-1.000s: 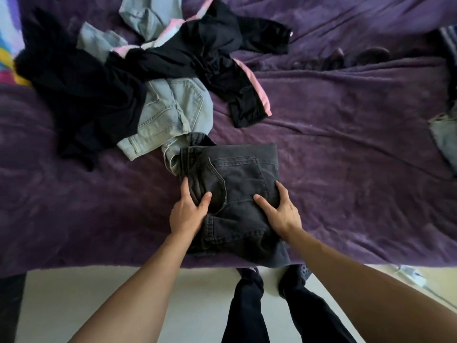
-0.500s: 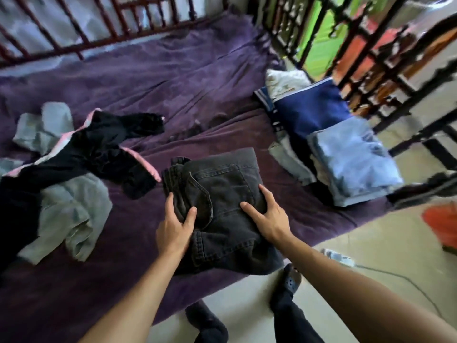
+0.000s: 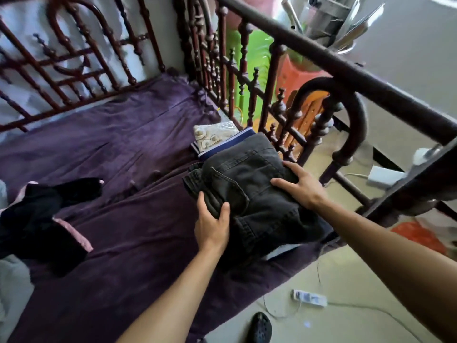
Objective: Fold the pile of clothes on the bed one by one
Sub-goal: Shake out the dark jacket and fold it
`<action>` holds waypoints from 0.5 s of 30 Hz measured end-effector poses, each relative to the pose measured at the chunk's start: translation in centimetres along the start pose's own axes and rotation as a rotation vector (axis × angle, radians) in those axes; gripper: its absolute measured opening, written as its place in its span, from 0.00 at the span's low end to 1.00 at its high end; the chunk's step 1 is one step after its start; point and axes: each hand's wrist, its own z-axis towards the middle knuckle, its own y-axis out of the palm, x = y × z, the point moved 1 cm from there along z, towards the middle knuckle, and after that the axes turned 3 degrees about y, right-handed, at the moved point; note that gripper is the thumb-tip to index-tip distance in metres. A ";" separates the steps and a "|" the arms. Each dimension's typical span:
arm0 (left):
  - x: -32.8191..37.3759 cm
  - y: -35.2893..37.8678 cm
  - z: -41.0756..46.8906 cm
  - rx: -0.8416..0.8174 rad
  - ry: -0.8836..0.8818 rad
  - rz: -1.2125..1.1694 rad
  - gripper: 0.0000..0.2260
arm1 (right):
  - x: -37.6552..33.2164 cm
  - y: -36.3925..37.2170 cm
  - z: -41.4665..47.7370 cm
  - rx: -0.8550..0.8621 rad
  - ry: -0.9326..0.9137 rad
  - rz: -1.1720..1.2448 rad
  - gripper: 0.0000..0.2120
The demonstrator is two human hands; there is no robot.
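Note:
Folded dark grey jeans [image 3: 249, 179] lie on top of the stack of folded clothes [image 3: 223, 144] at the right end of the bed, next to the footboard. My left hand [image 3: 212, 225] grips their near left edge, thumb on top. My right hand [image 3: 300, 186] holds the right side of the jeans, fingers spread over the fabric. The unfolded pile lies at the far left: a black garment with pink trim [image 3: 42, 219] and a pale grey piece [image 3: 12, 280] under it.
A purple blanket [image 3: 128, 149] covers the bed. Dark wooden railings [image 3: 272, 100] run along the head and right end. On the floor lie a power strip [image 3: 309, 297] with cables, a white box [image 3: 382, 175] and my black shoe [image 3: 261, 328].
Both hands have carried the folded dark jeans from the bed's front edge to the right, onto the stack of folded clothes. The view swung right with them.

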 end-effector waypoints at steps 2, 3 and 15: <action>1.4 2.6 0.4 -0.035 -0.017 -0.041 0.33 | 0.5 -2.5 2.2 0.011 -0.017 -0.033 0.36; 1.8 3.9 0.6 -0.075 -0.036 -0.062 0.34 | 0.9 -3.4 3.2 0.020 -0.020 -0.064 0.36; 0.7 10.0 7.3 -0.329 0.177 0.568 0.25 | 7.5 3.8 4.7 -0.041 -0.049 -0.701 0.38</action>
